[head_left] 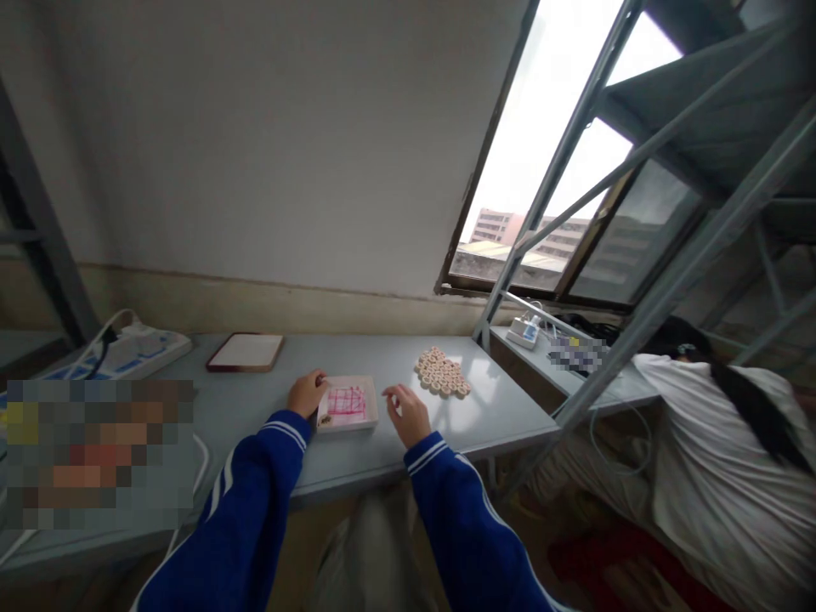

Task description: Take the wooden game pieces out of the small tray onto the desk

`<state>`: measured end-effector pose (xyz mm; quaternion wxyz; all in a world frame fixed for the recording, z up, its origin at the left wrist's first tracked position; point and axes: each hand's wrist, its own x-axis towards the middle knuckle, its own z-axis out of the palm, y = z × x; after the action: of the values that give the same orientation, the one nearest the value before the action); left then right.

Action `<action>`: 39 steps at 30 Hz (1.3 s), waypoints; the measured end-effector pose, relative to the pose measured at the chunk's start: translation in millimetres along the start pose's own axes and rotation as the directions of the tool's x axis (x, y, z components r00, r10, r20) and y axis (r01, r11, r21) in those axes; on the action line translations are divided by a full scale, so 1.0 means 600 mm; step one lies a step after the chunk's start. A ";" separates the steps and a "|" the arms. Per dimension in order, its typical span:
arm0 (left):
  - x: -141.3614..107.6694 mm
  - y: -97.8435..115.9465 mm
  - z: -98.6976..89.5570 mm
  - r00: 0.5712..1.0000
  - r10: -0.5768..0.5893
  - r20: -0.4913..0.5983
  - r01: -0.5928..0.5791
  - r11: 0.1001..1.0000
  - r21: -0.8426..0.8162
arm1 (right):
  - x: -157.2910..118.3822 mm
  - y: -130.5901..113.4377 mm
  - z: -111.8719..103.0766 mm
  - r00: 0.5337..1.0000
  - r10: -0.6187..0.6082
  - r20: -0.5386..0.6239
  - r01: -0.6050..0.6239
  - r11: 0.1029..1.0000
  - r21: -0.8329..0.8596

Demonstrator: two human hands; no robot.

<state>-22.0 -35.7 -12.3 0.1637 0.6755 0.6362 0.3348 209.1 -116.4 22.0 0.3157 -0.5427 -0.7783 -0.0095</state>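
Observation:
A shallow white box [371, 408] with pink grid lines on its inside lies on the grey table, a small dark-marked round piece [325, 420] in its near left corner. My left hand [307, 393] grips the box's left edge. Just off the box's right side is my right hand [408, 413], its fingers bent and apart, with nothing visible in them. Beyond it, to the right, several round wooden pieces [441, 372] lie close together in a flat cluster.
A white-topped lid or board with a brown rim [246, 352] lies at the back left of the table [497, 406]. Power strips [144, 350] and cables are at the left. A metal bed frame rises at the right, where a person in white [733, 459] leans over another table.

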 end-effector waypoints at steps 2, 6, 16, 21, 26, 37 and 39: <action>-0.001 0.000 -0.001 1.000 0.001 0.000 -0.001 1.000 -0.023 | 0.027 -0.059 0.027 0.962 -0.190 0.194 0.187 0.982 0.035; 0.002 -0.004 -0.002 1.000 -0.010 0.003 0.010 0.998 -0.066 | 0.076 -0.120 0.074 0.818 -0.315 0.482 0.306 0.947 0.099; 0.009 -0.015 -0.001 1.000 0.020 0.015 -0.019 0.996 -0.087 | 0.089 -0.076 0.101 0.821 -0.281 0.497 0.221 0.959 0.176; 0.011 -0.018 0.000 0.999 0.009 0.038 -0.006 0.996 -0.088 | 0.094 -0.071 0.128 0.825 -0.376 0.421 0.308 0.925 0.223; 0.011 -0.022 0.003 1.000 -0.011 0.007 0.011 0.997 -0.082 | 0.086 -0.065 0.106 0.866 -0.374 0.332 0.296 0.918 0.262; 0.011 -0.010 0.003 0.996 -0.090 -0.013 0.089 0.993 -0.078 | -0.066 0.230 -0.067 0.856 0.463 -0.231 -0.493 0.866 -0.089; 0.012 -0.011 0.004 0.994 -0.107 -0.020 0.105 0.992 -0.071 | -0.073 0.249 -0.074 0.814 0.523 -0.253 -0.565 0.813 -0.139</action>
<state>-25.4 -27.0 -16.5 0.1972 0.6306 0.6610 0.3557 366.9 -107.4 -13.6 0.3244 -0.7693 -0.5477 -0.0549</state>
